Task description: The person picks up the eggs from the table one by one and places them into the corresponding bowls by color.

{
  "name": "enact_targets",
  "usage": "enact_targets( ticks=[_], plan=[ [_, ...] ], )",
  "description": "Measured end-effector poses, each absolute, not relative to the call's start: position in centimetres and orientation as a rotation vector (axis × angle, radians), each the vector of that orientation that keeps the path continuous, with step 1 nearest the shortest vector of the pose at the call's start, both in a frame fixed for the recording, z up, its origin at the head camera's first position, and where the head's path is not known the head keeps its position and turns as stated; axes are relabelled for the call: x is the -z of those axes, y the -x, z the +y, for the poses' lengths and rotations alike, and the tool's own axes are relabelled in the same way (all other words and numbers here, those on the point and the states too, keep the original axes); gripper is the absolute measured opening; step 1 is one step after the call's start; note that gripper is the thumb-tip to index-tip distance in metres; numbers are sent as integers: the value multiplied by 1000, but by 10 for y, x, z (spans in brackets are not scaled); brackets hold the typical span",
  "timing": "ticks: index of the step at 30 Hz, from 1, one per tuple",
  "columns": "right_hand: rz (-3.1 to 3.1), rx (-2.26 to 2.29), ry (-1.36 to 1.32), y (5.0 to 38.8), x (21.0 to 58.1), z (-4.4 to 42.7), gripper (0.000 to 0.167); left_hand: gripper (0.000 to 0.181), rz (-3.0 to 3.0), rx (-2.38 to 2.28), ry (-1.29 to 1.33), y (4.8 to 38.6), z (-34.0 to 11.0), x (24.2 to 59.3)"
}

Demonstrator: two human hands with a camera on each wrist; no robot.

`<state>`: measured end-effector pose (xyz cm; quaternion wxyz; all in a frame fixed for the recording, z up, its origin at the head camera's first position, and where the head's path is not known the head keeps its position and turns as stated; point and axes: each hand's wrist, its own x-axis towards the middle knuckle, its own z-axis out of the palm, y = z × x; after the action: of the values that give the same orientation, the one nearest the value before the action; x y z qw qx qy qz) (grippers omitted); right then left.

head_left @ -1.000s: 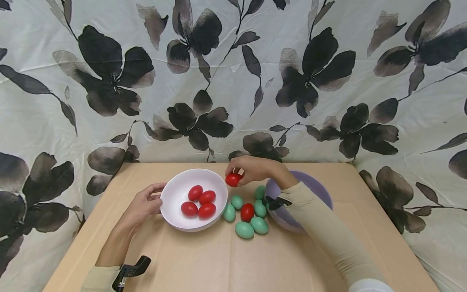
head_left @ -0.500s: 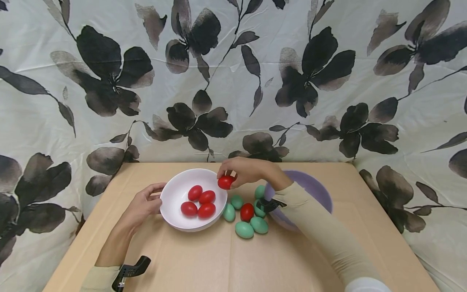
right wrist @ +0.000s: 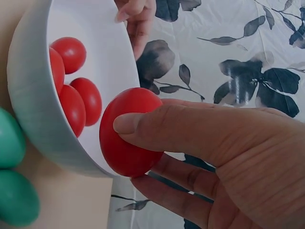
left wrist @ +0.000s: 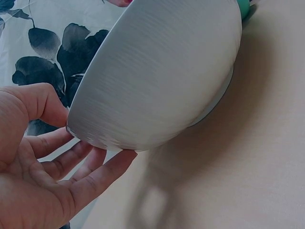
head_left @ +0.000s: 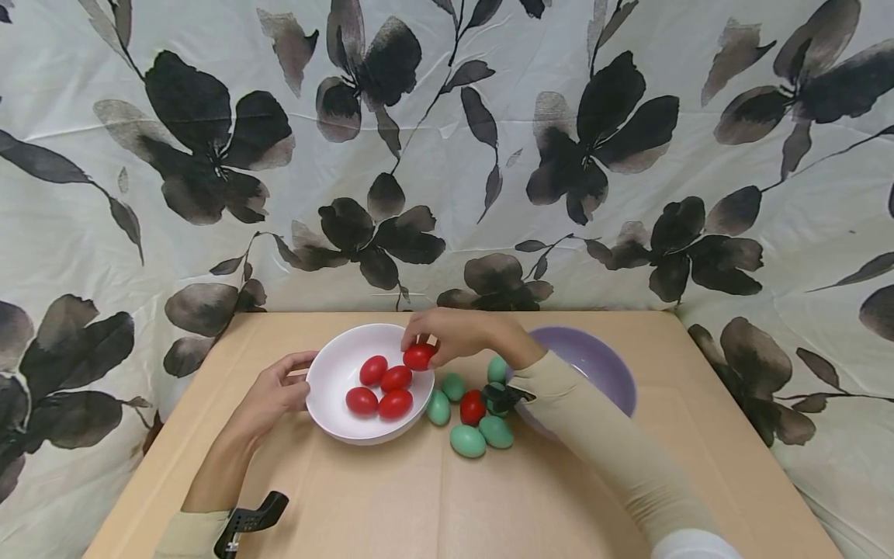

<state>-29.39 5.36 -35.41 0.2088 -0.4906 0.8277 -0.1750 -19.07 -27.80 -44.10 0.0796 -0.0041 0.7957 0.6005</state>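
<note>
A white bowl [head_left: 331,380] stands on the left half of the table with several red eggs [head_left: 362,401] inside. My left hand [head_left: 279,392] grips its left rim; in the left wrist view, the thumb is at the edge and the fingers lie against the bowl's outer side [left wrist: 157,76]. Over the bowl's right rim, my right hand [head_left: 461,334] pinches another red egg [right wrist: 131,148] between thumb and fingers. Right of the bowl, one red egg [head_left: 472,407] lies among several green eggs [head_left: 468,440] on the table.
A purple bowl [head_left: 608,365] stands at the right, partly hidden by my right forearm and sleeve. Behind the table [head_left: 391,505] hangs a floral cloth [head_left: 475,194]. Each wrist wears a black camera mount [head_left: 258,516].
My right hand has carried the red egg leftward, from beside the white bowl to over its right rim. The left hand has stayed on the bowl.
</note>
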Motion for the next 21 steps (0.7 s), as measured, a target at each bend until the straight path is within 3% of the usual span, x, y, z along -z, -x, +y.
enact_targets(
  ticks=[21],
  plan=[
    [2283,446,1395,289,365,37,43,61,2382,-1793,20,191,-278,442]
  ],
)
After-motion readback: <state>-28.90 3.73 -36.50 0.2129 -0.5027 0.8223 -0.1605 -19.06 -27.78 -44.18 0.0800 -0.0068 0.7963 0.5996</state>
